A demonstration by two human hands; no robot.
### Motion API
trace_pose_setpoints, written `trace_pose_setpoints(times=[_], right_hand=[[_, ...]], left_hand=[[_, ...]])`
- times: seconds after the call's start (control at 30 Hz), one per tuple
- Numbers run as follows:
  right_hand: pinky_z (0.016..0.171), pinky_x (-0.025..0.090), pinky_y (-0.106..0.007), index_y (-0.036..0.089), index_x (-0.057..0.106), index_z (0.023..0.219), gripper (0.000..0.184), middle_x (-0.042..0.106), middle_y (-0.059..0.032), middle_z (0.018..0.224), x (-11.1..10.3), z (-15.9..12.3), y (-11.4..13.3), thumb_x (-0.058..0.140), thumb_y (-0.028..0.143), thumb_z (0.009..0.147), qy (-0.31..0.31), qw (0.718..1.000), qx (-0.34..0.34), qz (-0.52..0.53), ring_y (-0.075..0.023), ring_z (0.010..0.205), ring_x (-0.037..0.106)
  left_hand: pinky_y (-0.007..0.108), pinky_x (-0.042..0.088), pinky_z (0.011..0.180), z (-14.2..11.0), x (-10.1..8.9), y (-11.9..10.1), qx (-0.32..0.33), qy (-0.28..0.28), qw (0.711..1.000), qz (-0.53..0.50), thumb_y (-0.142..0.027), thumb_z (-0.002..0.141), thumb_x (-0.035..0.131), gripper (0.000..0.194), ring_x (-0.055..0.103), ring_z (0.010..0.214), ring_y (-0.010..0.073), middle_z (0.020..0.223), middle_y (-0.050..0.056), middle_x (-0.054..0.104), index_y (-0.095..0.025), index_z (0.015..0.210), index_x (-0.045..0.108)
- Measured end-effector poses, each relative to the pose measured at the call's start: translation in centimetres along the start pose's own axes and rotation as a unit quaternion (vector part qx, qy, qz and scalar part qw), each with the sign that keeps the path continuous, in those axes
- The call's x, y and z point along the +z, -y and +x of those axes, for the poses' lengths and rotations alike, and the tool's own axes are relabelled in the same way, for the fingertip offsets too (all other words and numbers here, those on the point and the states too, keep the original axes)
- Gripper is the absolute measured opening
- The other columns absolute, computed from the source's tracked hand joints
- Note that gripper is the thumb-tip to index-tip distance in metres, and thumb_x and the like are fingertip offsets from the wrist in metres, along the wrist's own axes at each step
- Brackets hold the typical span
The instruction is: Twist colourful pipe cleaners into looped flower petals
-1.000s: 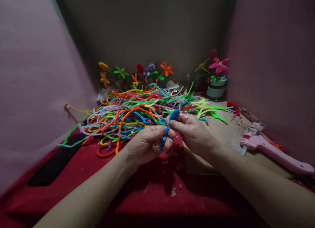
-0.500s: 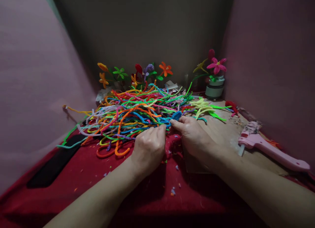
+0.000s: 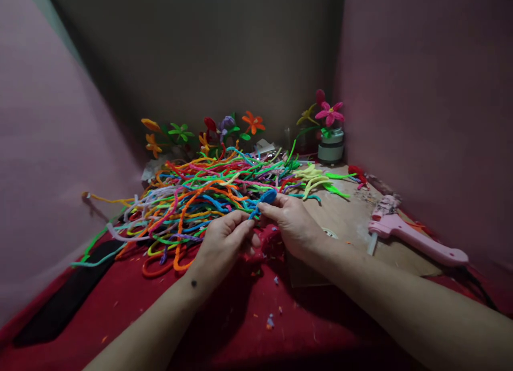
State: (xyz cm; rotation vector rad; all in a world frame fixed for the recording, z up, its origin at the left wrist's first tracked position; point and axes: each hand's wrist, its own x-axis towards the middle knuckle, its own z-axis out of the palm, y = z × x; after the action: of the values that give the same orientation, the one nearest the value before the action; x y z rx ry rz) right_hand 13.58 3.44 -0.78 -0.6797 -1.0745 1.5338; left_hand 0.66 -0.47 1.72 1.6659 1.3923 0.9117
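A blue pipe cleaner [image 3: 267,196], with a flat rounded loop at its upper end, is between my two hands at the near edge of the pile. My right hand [image 3: 296,226] pinches it just below the loop with thumb and fingertips. Its lower, twisted-looking part runs down to my left hand [image 3: 224,237], whose thumb and forefinger close on it. The other left fingers are curled below. Right behind the hands spreads a tangled heap of multicoloured pipe cleaners [image 3: 192,186].
A pink glue gun [image 3: 420,238] lies on a brown board [image 3: 344,221] at the right. Pipe-cleaner flowers [image 3: 253,122] stand along the back, one group in a pale green jar [image 3: 331,148]. A black strip [image 3: 64,301] and fuzz scraps [image 3: 270,322] lie on the red cloth [image 3: 224,323].
The view has shifted, moving the scene left. My left hand has turned from a fist with knuckles up to a thumb-and-finger pinch. My right hand still holds the blue pipe cleaner.
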Motion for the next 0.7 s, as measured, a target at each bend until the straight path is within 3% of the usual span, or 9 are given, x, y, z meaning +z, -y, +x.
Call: trace_pose_setpoints(times=[0.13,0.33,0.5,0.6,0.7], right_hand=[[0.056,0.038,-0.024,0.014,0.054,0.066,0.011,0.054,0.0025,0.059,-0.1,-0.1,0.7,0.064,0.019,0.062,0.035,0.999,-0.009,-0.02,-0.009,0.054,0.048],[0.054,0.037,-0.024,0.015,0.052,0.062,0.009,0.05,0.0041,0.057,0.2,-0.2,0.3,0.06,0.019,0.064,-0.044,0.988,-0.059,-0.139,-0.0086,0.053,0.044],[0.058,0.04,-0.025,0.016,0.051,0.069,0.009,0.051,0.0025,0.064,-0.2,0.3,1.2,0.059,0.019,0.066,-0.058,0.975,-0.102,-0.189,-0.0103,0.06,0.047],[0.07,0.044,-0.029,0.016,0.051,0.089,0.02,0.054,-0.003,0.085,-0.3,0.0,3.0,0.059,0.023,0.072,-0.141,0.942,-0.239,-0.19,-0.0138,0.078,0.052],[0.08,0.043,-0.032,0.02,0.051,0.1,0.02,0.054,-0.0046,0.095,-0.1,-1.2,4.6,0.052,0.02,0.08,-0.157,0.873,-0.389,-0.249,-0.0151,0.087,0.052]], left_hand=[[0.021,0.041,0.045,0.2,-0.4,0.0,-0.014,0.022,0.997,-0.069,-0.028,0.079,0.05,0.017,0.053,0.043,0.0096,0.057,0.002,0.064,-0.013,0.075,0.053],[0.022,0.041,0.047,0.0,0.5,0.6,-0.027,0.042,0.989,-0.14,-0.029,0.082,0.048,0.016,0.056,0.044,0.0115,0.059,0.003,0.065,-0.013,0.081,0.051],[0.021,0.04,0.045,0.9,0.3,0.4,-0.041,0.05,0.982,-0.177,-0.028,0.08,0.05,0.014,0.055,0.043,0.0108,0.058,0.003,0.065,-0.014,0.078,0.049],[0.019,0.039,0.042,2.3,0.2,-0.3,-0.048,0.051,0.989,-0.133,-0.026,0.077,0.052,0.013,0.054,0.042,0.01,0.057,0.003,0.064,-0.015,0.072,0.048],[0.018,0.034,0.038,4.0,1.5,-1.1,-0.032,0.061,0.997,-0.044,-0.021,0.075,0.049,0.01,0.051,0.04,0.0092,0.053,0.001,0.061,-0.014,0.068,0.05]])
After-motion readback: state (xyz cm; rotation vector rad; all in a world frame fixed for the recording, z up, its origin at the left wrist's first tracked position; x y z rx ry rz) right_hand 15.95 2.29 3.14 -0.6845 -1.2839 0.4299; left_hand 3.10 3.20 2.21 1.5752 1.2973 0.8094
